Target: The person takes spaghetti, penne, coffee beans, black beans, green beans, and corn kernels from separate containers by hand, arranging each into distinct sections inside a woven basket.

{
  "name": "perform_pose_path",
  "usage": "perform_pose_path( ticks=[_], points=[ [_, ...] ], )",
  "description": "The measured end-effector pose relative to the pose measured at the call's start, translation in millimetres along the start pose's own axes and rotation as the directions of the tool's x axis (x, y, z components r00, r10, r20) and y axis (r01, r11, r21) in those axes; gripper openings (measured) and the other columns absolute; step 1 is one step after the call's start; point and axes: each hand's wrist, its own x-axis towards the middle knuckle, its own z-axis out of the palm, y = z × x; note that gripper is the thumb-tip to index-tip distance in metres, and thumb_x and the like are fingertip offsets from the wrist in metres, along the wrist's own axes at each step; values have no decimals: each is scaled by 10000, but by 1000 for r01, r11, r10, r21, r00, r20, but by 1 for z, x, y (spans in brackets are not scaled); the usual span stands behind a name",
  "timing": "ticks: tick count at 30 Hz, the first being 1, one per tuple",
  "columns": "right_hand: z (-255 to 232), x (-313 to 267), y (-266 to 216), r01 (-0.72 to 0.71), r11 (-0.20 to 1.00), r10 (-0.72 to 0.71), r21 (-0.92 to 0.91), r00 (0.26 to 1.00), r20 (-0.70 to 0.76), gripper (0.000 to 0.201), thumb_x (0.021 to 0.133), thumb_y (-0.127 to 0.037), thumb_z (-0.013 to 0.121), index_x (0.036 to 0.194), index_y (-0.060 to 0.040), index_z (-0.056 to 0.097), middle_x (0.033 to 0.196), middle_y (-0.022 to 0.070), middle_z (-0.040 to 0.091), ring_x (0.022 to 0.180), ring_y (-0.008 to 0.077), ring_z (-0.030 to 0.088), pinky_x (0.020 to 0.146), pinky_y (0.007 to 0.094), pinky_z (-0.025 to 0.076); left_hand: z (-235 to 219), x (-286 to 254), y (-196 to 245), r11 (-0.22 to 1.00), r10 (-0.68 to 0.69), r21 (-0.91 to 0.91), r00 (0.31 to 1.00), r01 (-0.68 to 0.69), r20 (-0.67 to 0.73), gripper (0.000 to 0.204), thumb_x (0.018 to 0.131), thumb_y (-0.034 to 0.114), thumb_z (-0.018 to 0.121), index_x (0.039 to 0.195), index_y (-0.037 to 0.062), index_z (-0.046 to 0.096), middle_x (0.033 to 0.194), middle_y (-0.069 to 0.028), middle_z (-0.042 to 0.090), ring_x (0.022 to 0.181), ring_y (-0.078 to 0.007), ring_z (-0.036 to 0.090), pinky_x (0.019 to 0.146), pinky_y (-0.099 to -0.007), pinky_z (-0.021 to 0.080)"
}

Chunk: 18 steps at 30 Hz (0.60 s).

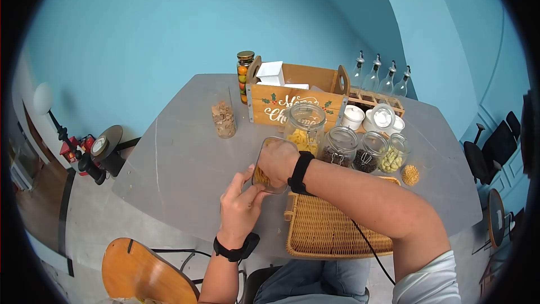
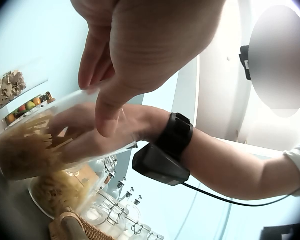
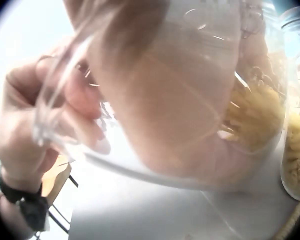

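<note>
Inside the tilted pasta jar point(image 3: 190, 100), only wrist views show right fingers point(image 2: 85, 145) reaching pasta; left fingers point(image 1: 247, 191) grip its rim.

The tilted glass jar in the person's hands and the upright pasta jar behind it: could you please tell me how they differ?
The tilted glass jar lies on its side off the table, gripped by the left hand, with the right hand reaching inside it; the upright pasta jar stands untouched on the grey table. The tilted jar's mouth is open, while the upright jar looks lidded. Both are clear glass and hold yellow pasta.
</note>
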Motion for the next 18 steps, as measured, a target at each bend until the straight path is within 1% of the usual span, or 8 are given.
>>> perform_pose_path(
  ticks=[2,3,6,8,9,11,15,18],
  points=[
    [45,24,-1,-132,982,74,-133,925,-373,306,795,-301,745,946,-37,780,995,139,742,1041,313,686,781,387,589,0,3,9,999,-35,-1,999,35,5,225,664,-4,848,866,14,750,1097,-155,669,976,-333,710,826,-395,595],
    [52,32,-2,-136,982,77,-132,924,-374,306,795,-301,745,946,-37,780,995,139,742,1041,313,686,781,387,589,0,4,13,998,-70,4,997,70,12,220,649,-19,850,846,2,753,1030,-164,660,1011,-339,713,891,-404,600],
    [49,35,-5,-203,965,147,-164,942,-302,393,771,-381,756,969,-43,785,1034,126,738,1112,325,638,817,406,578,1,5,15,997,-70,41,997,69,16,225,654,-7,850,854,11,751,1055,-159,666,1009,-338,711,879,-398,601],
    [11,3,0,-39,992,27,-120,994,-102,433,789,-423,722,978,-38,787,1009,143,750,1057,337,680,820,425,575,1,5,15,998,-53,41,998,52,22,228,658,-3,850,861,13,749,1072,-157,669,1000,-335,712,861,-396,601],
    [-6,-5,3,-33,992,21,-122,994,-104,433,789,-423,722,978,-38,787,1009,143,750,1057,337,680,820,425,575,1,5,15,999,-38,38,999,37,26,231,662,1,849,868,15,746,1089,-156,671,991,-333,712,842,-393,601],
    [-27,-17,8,33,989,-54,145,988,142,415,819,-406,679,965,-32,783,977,172,754,998,343,711,828,420,573,2,4,16,998,-31,47,999,30,29,235,665,3,849,874,17,744,1105,-153,673,978,-331,712,822,-393,599],
    [-18,-22,12,25,975,-48,220,994,98,403,833,-391,642,921,-18,767,950,195,751,956,339,726,825,414,572,4,4,19,998,-20,53,999,18,38,243,665,5,851,881,25,742,1115,-152,669,967,-333,707,797,-397,588],
    [-19,-27,15,150,973,-165,176,984,69,372,835,-364,630,879,-18,758,947,202,745,976,379,709,820,440,573,7,4,23,998,-6,62,1000,4,29,250,655,9,857,876,29,742,1088,-153,659,987,-340,690,817,-407,576]
  ],
)
